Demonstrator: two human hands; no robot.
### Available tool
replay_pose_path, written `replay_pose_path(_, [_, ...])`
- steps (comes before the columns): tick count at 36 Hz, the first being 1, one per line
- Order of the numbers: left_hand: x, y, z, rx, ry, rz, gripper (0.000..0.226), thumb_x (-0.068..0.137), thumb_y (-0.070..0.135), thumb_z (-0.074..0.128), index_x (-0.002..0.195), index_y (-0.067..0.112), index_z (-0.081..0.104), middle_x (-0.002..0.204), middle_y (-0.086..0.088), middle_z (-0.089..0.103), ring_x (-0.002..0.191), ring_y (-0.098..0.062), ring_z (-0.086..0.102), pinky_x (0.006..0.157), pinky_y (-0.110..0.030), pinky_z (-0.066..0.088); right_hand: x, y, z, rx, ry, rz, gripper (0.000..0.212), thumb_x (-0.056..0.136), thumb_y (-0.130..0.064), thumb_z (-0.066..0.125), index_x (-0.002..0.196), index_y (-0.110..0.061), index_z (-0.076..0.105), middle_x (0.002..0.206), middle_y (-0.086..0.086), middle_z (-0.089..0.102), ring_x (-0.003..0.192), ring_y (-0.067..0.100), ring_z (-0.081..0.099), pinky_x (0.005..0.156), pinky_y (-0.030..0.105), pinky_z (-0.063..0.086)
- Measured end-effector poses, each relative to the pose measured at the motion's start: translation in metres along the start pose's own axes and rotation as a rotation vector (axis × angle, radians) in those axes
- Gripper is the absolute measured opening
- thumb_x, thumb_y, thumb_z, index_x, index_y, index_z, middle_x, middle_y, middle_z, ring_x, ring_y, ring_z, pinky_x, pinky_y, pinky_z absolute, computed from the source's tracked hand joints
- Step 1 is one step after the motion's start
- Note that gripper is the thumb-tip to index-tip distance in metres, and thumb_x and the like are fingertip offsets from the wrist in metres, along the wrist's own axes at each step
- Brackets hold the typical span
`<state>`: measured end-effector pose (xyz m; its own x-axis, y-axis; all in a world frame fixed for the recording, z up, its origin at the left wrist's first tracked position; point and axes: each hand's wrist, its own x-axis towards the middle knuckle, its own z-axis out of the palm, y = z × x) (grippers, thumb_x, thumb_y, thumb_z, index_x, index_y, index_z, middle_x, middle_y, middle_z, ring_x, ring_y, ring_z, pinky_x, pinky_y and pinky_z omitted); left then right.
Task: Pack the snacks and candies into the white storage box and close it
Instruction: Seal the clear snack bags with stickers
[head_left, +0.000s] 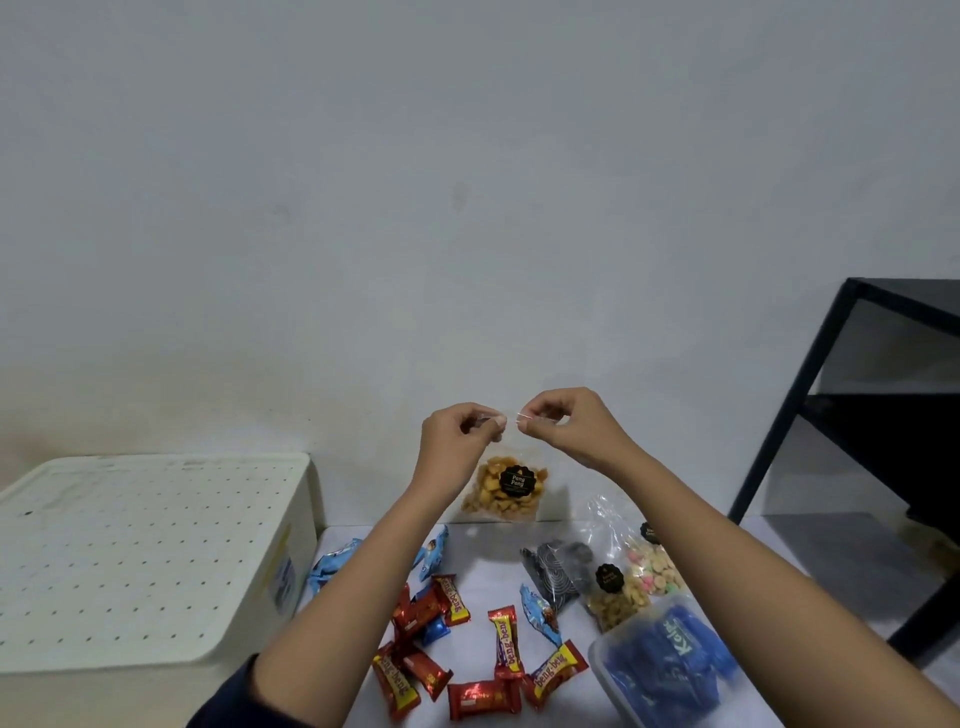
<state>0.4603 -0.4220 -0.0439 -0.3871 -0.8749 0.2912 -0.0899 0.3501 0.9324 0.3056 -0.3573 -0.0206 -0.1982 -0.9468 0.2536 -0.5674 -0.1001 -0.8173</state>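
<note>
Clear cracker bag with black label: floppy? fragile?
Probably floppy: the clear plastic bag of golden crackers hangs from its top edge, pinched by left hand and right hand. Likely light: pinches carry it. Crackers may crush if squeezed.

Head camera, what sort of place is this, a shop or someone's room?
Likely a plain room at home, not a shop: bare white wall, a black metal shelf frame, and a white storage box beside loose snacks.

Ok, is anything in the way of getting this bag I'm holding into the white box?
Yes: the perforated lid lies on the white storage box at the left, covering its opening. The left hand and right hand pinch the snack bag up in the air; nothing else visible blocks it.
</note>
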Motion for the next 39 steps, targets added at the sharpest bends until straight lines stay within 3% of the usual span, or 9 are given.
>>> replay_pose_path(7, [-0.006,-0.005,-0.007,-0.094,-0.033,-0.036,0.01,0.086,0.006,0.062,0.079,0.009,0.068,0.071,-0.005,0.067,0.068,-0.012,0.063,0.068,-0.018,0.052,-0.003,0.003,0.008,-0.089,0.028,0.037,0.016,0.08,-0.024,0.069,0.066,-0.031,0.065,0.073,-0.007,0.066,0.069,0.009,0.057,0.073,0.033,0.051])
replay_pose_path(12, [-0.009,-0.003,-0.009,-0.032,-0.082,0.003,0.013,0.087,0.005,0.06,0.078,0.013,0.067,0.071,-0.004,0.066,0.071,-0.016,0.062,0.076,-0.028,0.053,-0.004,-0.004,0.011,-0.109,0.013,0.024,0.009,0.075,-0.028,0.07,0.066,-0.026,0.069,0.071,-0.006,0.067,0.064,0.009,0.055,0.071,0.037,0.051])
replay_pose_path(20, [-0.009,-0.004,-0.012,-0.035,-0.108,0.001,0.017,0.086,0.005,0.062,0.075,0.016,0.068,0.072,-0.006,0.067,0.073,-0.019,0.063,0.082,-0.039,0.053,-0.002,-0.006,0.016,-0.196,0.018,-0.038,0.019,0.075,-0.023,0.065,0.059,-0.031,0.062,0.066,-0.004,0.065,0.066,0.012,0.056,0.075,0.042,0.052])
replay_pose_path(24, [-0.011,-0.009,-0.013,-0.014,-0.105,-0.004,0.009,0.085,0.008,0.064,0.08,0.013,0.07,0.071,-0.005,0.068,0.071,-0.016,0.063,0.078,-0.033,0.053,-0.007,-0.001,0.018,-0.169,0.007,-0.003,0.01,0.075,-0.03,0.068,0.066,-0.031,0.069,0.071,-0.009,0.069,0.072,0.014,0.062,0.074,0.035,0.052])
replay_pose_path(28, [-0.015,-0.019,-0.02,-0.04,-0.041,-0.034,0.01,0.085,0.008,0.063,0.077,0.01,0.069,0.07,-0.004,0.067,0.067,-0.011,0.062,0.07,-0.021,0.051,-0.019,0.01,0.006,-0.093,-0.048,0.088,0.006,0.08,-0.013,0.07,0.079,-0.018,0.074,0.074,-0.007,0.068,0.065,-0.004,0.058,0.065,0.01,0.045])
replay_pose_path(34, [-0.033,-0.03,-0.015,-0.073,-0.069,-0.091,0.009,0.084,0.008,0.065,0.077,0.01,0.07,0.071,-0.003,0.068,0.066,-0.008,0.063,0.068,-0.016,0.051,-0.044,0.028,0.003,-0.135,0.006,0.156,0.01,0.081,0.0,0.065,0.082,-0.006,0.073,0.077,-0.003,0.067,0.057,-0.015,0.054,0.056,-0.001,0.039])
replay_pose_path(37, [-0.049,-0.032,-0.006,-0.096,-0.077,-0.115,0.007,0.085,0.006,0.064,0.081,0.004,0.069,0.071,-0.005,0.067,0.063,-0.004,0.062,0.067,-0.015,0.05,-0.056,0.03,0.003,-0.151,-0.014,0.189,0.011,0.081,-0.001,0.064,0.08,-0.008,0.073,0.073,-0.004,0.066,0.063,-0.004,0.057,0.061,0.006,0.044])
replay_pose_path(39, [-0.059,-0.035,-0.002,-0.096,-0.08,-0.129,0.008,0.086,0.005,0.062,0.081,0.004,0.068,0.072,-0.006,0.067,0.065,-0.006,0.062,0.069,-0.018,0.05,-0.064,0.033,0.001,-0.12,-0.021,0.22,0.013,0.078,-0.003,0.065,0.072,-0.012,0.072,0.072,0.004,0.068,0.07,0.014,0.063,0.071,0.027,0.053])
